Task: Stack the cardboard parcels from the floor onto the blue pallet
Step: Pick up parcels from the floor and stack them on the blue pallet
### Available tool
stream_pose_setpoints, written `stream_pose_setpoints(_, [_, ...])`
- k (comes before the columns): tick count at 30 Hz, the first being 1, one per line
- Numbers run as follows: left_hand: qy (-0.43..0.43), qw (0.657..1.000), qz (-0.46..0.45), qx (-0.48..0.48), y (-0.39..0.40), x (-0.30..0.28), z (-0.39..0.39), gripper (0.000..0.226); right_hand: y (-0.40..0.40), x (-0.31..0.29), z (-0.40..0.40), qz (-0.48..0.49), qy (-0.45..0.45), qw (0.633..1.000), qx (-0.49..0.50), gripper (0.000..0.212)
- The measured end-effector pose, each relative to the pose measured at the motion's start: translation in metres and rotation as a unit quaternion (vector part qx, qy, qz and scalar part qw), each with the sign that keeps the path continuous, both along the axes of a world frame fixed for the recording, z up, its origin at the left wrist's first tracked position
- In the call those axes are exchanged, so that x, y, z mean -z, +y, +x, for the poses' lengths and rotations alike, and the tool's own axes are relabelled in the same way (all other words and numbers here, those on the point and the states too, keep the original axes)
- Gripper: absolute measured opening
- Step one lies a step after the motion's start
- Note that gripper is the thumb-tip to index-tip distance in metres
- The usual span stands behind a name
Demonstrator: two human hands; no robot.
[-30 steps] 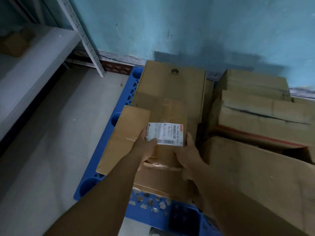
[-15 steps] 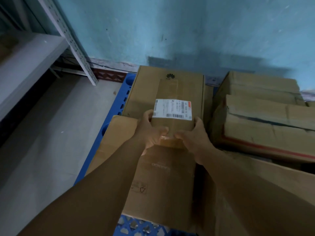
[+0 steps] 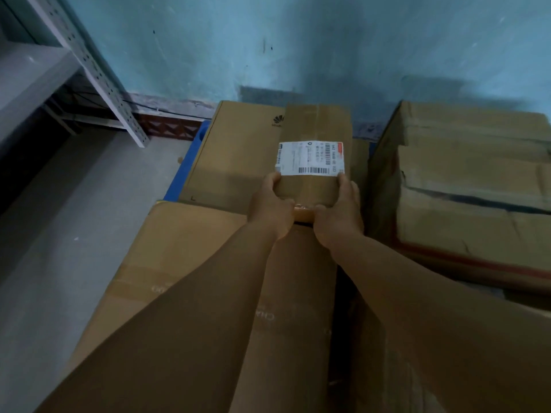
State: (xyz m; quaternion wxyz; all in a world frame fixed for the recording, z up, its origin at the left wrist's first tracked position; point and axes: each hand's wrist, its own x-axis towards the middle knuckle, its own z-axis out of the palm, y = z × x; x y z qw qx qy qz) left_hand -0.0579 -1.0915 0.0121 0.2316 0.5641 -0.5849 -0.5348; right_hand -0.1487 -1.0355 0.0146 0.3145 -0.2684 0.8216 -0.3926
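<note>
Under both hands, small parcel's near edge is hidden.

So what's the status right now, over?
Left hand and right hand both grip labelled parcel. Parcel sits atop logo box on blue pallet. Nothing blocking.

The blue pallet, mostly hidden, seems to carry the cardboard parcels on the grey floor.

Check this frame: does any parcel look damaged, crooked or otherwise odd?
Yes. The stacked boxes on the right look battered: crumpled faces and a dark gaping seam across the front. The labelled parcel, held by the left hand and right hand, looks intact.
</note>
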Motion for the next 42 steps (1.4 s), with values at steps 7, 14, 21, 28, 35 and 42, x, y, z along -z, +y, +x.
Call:
stream_pose_setpoints(7, [-0.065, 0.992, -0.014, 0.106, -0.001, 0.021, -0.008, 0.069, 0.000, 0.024, -0.007, 0.025, 0.019, 0.999, 0.013, 0.072])
stream_pose_setpoints(14, [-0.054, 0.995, -0.005, 0.085, 0.008, 0.008, -0.004, 0.066, 0.002, 0.006, 0.001, 0.110, 0.049, 0.993, -0.013, 0.080])
stream_pose_setpoints(21, [0.010, 0.994, 0.039, -0.101, 0.051, -0.059, 0.025, 0.054, 0.037, -0.055, 0.034, -0.023, -0.073, 0.997, 0.018, 0.063])
stream_pose_setpoints(28, [0.062, 0.973, 0.082, -0.209, 0.105, -0.132, 0.062, 0.047, 0.081, -0.131, 0.062, -0.039, -0.132, 0.990, 0.013, 0.046])
stream_pose_setpoints(35, [0.123, 0.931, 0.110, -0.325, 0.173, -0.198, 0.090, 0.045, 0.117, -0.215, 0.093, -0.049, -0.155, 0.985, -0.053, 0.029])
stream_pose_setpoints(42, [0.131, 0.878, 0.067, -0.457, 0.257, -0.252, 0.133, 0.048, 0.178, -0.269, 0.138, 0.017, -0.231, 0.945, -0.231, 0.058])
